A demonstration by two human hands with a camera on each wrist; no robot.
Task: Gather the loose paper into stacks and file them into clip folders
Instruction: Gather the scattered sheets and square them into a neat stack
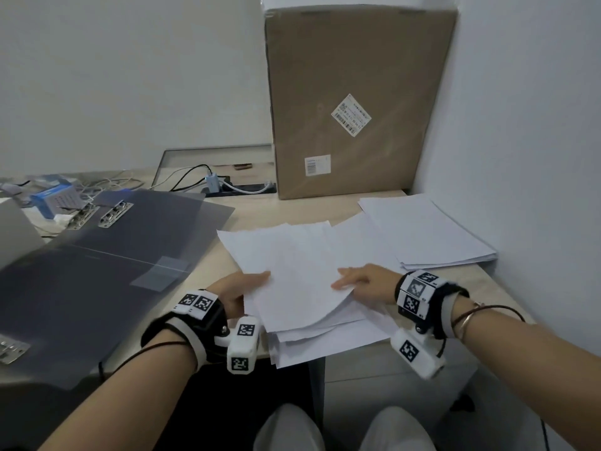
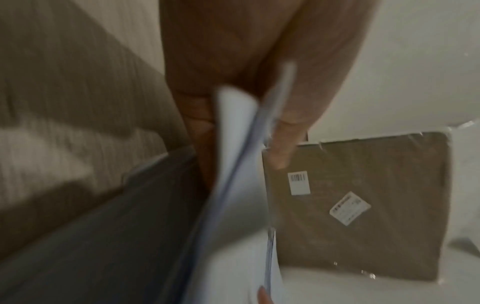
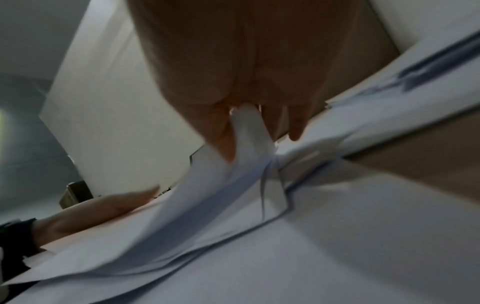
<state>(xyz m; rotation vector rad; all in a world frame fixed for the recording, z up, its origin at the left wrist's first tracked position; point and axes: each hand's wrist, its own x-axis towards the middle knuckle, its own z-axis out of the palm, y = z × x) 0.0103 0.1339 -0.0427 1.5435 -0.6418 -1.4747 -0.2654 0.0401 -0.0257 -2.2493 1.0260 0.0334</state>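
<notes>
A messy pile of loose white paper (image 1: 302,271) lies at the desk's near edge, partly overhanging it. My left hand (image 1: 247,284) grips the pile's left edge, thumb on top and fingers beneath; the left wrist view shows the sheets (image 2: 233,148) pinched between them. My right hand (image 1: 351,279) holds the right edge of the upper sheets, which curl upward; in the right wrist view the paper (image 3: 249,131) sits between thumb and fingers. An open grey clip folder (image 1: 107,255) with metal clips (image 1: 115,214) lies to the left.
A squared-up paper stack (image 1: 429,236) rests at the right by the wall. A tall cardboard box (image 1: 354,102) leans at the back. Cables and a power strip (image 1: 240,188) lie behind; a blue box (image 1: 53,196) and a laptop edge (image 1: 16,232) are far left.
</notes>
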